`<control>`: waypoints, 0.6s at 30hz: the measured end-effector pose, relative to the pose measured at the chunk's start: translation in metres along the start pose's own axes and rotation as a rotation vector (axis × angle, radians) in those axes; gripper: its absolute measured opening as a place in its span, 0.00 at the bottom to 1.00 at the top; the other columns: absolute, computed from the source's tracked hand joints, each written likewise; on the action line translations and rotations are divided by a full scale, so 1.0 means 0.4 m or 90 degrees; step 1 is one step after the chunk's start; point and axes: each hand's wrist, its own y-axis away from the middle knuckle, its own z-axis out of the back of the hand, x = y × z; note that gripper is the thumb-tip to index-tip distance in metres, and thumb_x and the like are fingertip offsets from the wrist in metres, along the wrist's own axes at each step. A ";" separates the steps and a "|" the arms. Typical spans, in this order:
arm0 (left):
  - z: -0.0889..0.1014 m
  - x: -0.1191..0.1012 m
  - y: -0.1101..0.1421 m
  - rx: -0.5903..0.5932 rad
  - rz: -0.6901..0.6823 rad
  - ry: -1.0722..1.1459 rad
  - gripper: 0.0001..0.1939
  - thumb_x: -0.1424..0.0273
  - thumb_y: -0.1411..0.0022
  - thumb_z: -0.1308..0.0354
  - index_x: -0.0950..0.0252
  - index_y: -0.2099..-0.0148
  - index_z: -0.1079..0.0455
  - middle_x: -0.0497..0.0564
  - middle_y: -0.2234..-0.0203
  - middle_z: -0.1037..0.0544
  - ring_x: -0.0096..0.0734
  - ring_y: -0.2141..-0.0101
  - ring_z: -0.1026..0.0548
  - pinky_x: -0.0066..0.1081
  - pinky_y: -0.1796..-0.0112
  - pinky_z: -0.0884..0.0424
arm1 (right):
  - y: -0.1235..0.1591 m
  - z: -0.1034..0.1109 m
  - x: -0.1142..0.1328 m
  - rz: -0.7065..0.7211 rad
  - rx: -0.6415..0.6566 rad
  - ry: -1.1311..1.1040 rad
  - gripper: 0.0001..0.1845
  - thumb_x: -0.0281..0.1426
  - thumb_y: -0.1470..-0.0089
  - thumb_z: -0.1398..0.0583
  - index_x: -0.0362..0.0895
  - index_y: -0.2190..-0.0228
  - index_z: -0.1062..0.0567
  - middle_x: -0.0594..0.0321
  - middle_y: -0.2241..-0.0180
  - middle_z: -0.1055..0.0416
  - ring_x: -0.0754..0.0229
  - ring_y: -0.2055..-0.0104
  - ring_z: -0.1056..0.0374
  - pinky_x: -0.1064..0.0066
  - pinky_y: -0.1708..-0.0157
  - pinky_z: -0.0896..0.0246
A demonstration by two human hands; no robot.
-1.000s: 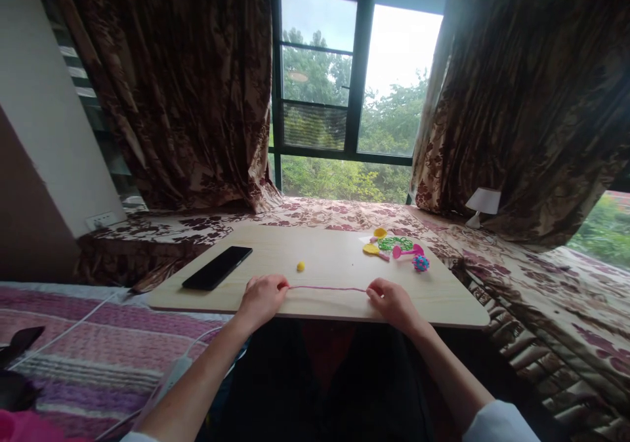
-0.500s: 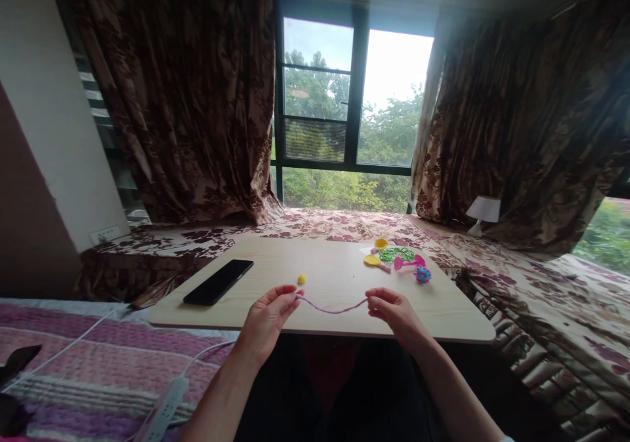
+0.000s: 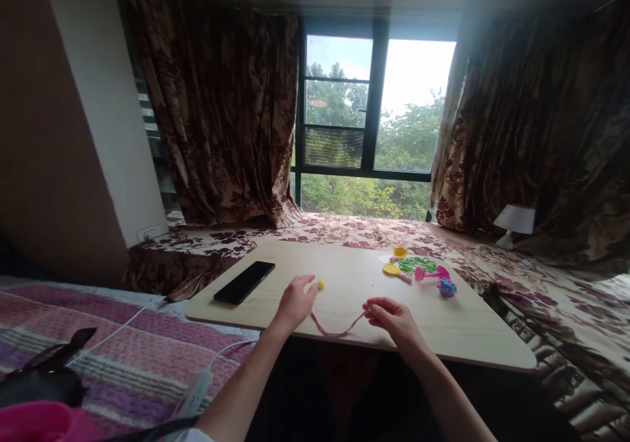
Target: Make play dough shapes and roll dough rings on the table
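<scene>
A thin pinkish-purple string (image 3: 339, 333) sags in a curve between my two hands, low over the table's near edge. My right hand (image 3: 391, 321) pinches one end between thumb and fingertips. The other end runs up under my left hand (image 3: 295, 304), which appears to keep it in its curled lower fingers. The thumb and forefinger of that hand reach forward, right beside a small yellow ball (image 3: 321, 284). Whether they touch the ball I cannot tell.
On the light wooden table (image 3: 344, 265) lie a black phone (image 3: 245, 282) at left and, at right, yellow spoon-like pieces (image 3: 392, 269), a green string bundle (image 3: 417, 265), a pink dumbbell-shaped piece (image 3: 433, 273) and a spiky blue-pink ball (image 3: 447, 288). A power strip (image 3: 197, 393) sits on the bed.
My left hand has moved forward to the yellow ball, its fingers now reaching out, and the string sags deeper. My right hand still pinches its end. The view has shifted left.
</scene>
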 end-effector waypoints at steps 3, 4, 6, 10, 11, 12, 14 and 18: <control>0.095 0.068 -0.047 -0.038 0.019 -0.142 0.16 0.69 0.46 0.52 0.67 0.56 0.32 0.59 0.51 0.31 0.40 0.47 0.39 0.42 0.47 0.47 | -0.015 0.027 -0.020 -0.012 -0.019 0.010 0.20 0.41 0.61 0.36 0.41 0.66 0.25 0.55 0.66 0.26 0.57 0.65 0.30 0.66 0.64 0.35; 0.127 0.093 -0.055 -0.049 0.037 -0.187 0.16 0.69 0.46 0.53 0.67 0.57 0.32 0.61 0.51 0.32 0.44 0.46 0.42 0.47 0.47 0.51 | -0.016 0.035 -0.025 -0.014 -0.020 0.011 0.20 0.40 0.61 0.35 0.41 0.65 0.26 0.55 0.65 0.26 0.57 0.65 0.30 0.66 0.63 0.35; 0.181 0.139 -0.064 -0.053 0.079 -0.264 0.15 0.70 0.46 0.55 0.67 0.59 0.32 0.63 0.53 0.30 0.49 0.45 0.44 0.55 0.48 0.56 | -0.015 0.046 -0.029 -0.017 -0.016 0.016 0.20 0.38 0.61 0.35 0.42 0.64 0.26 0.55 0.65 0.26 0.57 0.65 0.30 0.66 0.63 0.35; 0.222 0.181 -0.061 -0.014 0.108 -0.344 0.13 0.70 0.46 0.54 0.64 0.61 0.31 0.58 0.60 0.25 0.47 0.50 0.37 0.55 0.51 0.52 | -0.008 0.041 -0.017 -0.015 -0.007 0.014 0.21 0.37 0.63 0.34 0.42 0.64 0.26 0.55 0.64 0.26 0.56 0.65 0.30 0.64 0.63 0.35; 0.218 0.175 -0.052 -0.015 0.101 -0.352 0.14 0.69 0.46 0.55 0.63 0.59 0.32 0.58 0.58 0.26 0.46 0.50 0.37 0.53 0.51 0.51 | -0.007 0.037 -0.012 -0.014 -0.005 0.012 0.21 0.37 0.64 0.34 0.42 0.64 0.26 0.55 0.65 0.26 0.56 0.65 0.30 0.64 0.62 0.35; 0.208 0.163 -0.037 -0.022 0.092 -0.358 0.16 0.68 0.45 0.56 0.63 0.57 0.33 0.59 0.56 0.28 0.45 0.50 0.37 0.51 0.51 0.50 | -0.007 0.034 -0.007 -0.013 -0.004 0.011 0.22 0.36 0.64 0.34 0.42 0.64 0.26 0.55 0.65 0.26 0.56 0.65 0.30 0.63 0.62 0.36; 0.175 0.123 0.015 -0.031 0.059 -0.358 0.18 0.65 0.42 0.57 0.64 0.53 0.35 0.59 0.52 0.31 0.42 0.50 0.37 0.45 0.51 0.47 | -0.009 0.029 0.000 -0.011 -0.004 0.012 0.22 0.36 0.64 0.34 0.42 0.64 0.26 0.55 0.65 0.26 0.56 0.65 0.30 0.63 0.62 0.36; 0.087 0.039 0.152 0.045 -0.132 -0.276 0.18 0.60 0.42 0.54 0.60 0.54 0.32 0.52 0.57 0.27 0.36 0.54 0.34 0.37 0.51 0.44 | -0.015 0.031 -0.002 -0.008 -0.010 0.018 0.21 0.35 0.64 0.34 0.41 0.64 0.26 0.55 0.65 0.26 0.56 0.65 0.30 0.63 0.62 0.35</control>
